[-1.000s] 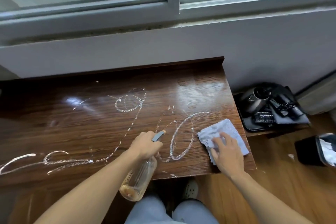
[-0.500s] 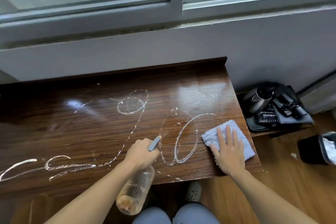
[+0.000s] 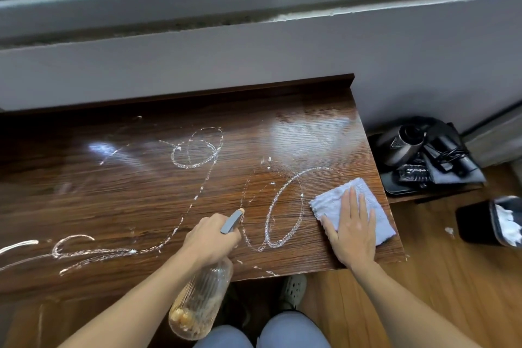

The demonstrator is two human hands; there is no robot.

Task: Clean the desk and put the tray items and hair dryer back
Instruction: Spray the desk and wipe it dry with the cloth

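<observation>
Fingers (image 3: 353,203) of my right hand (image 3: 353,237) lie straight and a little apart, pressed flat on a pale blue cloth (image 3: 330,205). The cloth sits at the desk's near right corner, touching the outer edge of a looping trail of white cleaner (image 3: 282,206).

My left hand (image 3: 210,237) grips the neck of a clear spray bottle (image 3: 200,302), fingers curled round it. The grey nozzle (image 3: 232,222) points forward over the desk. The bottle body hangs below the front edge, tilted, with a little amber liquid at its base.

The desk (image 3: 113,192) is dark wood grain, glossy, with a raised lip along the back. White trails run across it from the far left edge to the cloth, with one closed loop (image 3: 195,154) further back near the middle. The back right part shows window glare and no trails.

The black tray (image 3: 401,191) sits on a lower wooden ledge just beside the desk's right end, apart from the desktop. The hair dryer (image 3: 404,144) lies on it, dark grey, with a black cord (image 3: 449,154) and other black items piled against it; I cannot tell what each of these is. A grey fabric piece (image 3: 460,176) lies under them.

A black bin (image 3: 477,223) stands on the wooden floor right of the desk, with white paper inside. A pale shoe (image 3: 293,288) shows under the desk edge.
</observation>
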